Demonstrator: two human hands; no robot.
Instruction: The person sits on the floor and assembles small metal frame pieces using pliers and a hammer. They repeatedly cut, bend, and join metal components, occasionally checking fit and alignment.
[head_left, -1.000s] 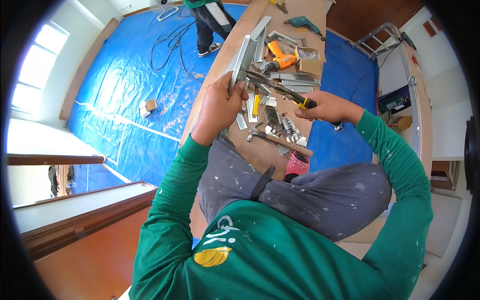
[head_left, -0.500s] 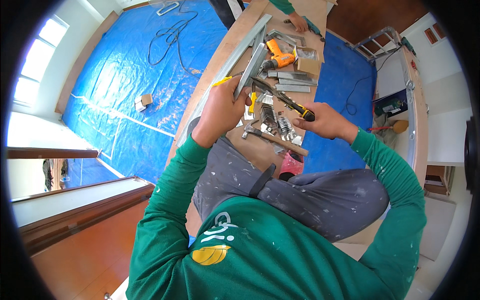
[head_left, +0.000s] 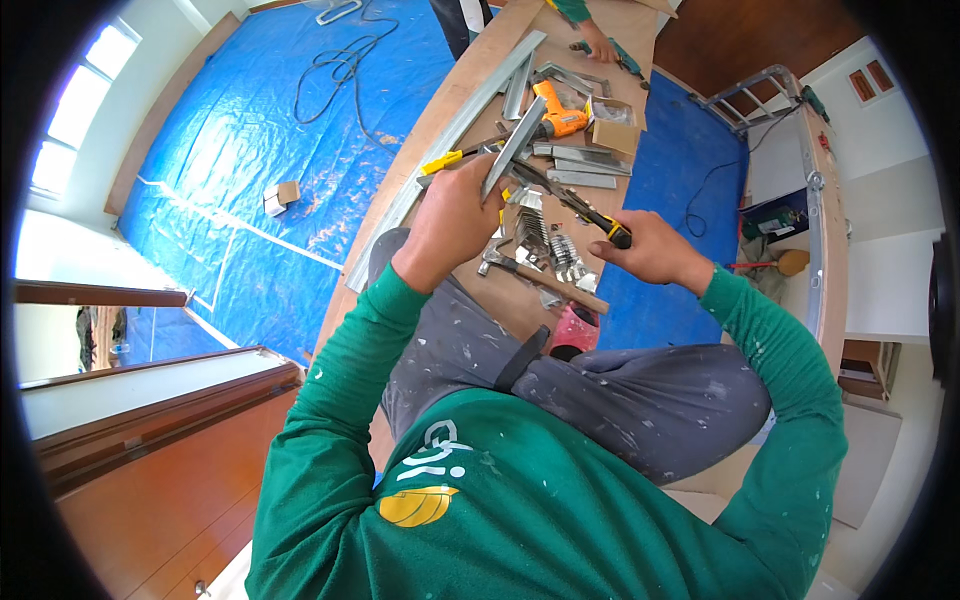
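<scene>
My left hand [head_left: 450, 215] is closed round the lower end of a short grey metal channel [head_left: 516, 145], which slants up and away over the workbench. In my right hand [head_left: 655, 245] are tin snips [head_left: 580, 205] with black and yellow handles. Their blades point left and reach the channel beside my left fingers; whether they bite into it I cannot tell. Below the snips, a pile of small metal brackets [head_left: 540, 235] lies on the bench, with a wooden-handled hammer [head_left: 550, 280] nearer me.
An orange drill [head_left: 562, 115], a small cardboard box [head_left: 612, 135] and cut metal channels [head_left: 585, 165] lie beyond my hands. Long metal profiles [head_left: 470, 110] run along the bench's left side. At the far end, another person's hand [head_left: 600, 45] is by a teal drill [head_left: 628, 62]. Blue sheeting [head_left: 250, 150] covers the floor.
My left hand has turned the metal channel, so its narrower side now shows and its upper end leans further right. The snips stay close to it, held in my right hand.
</scene>
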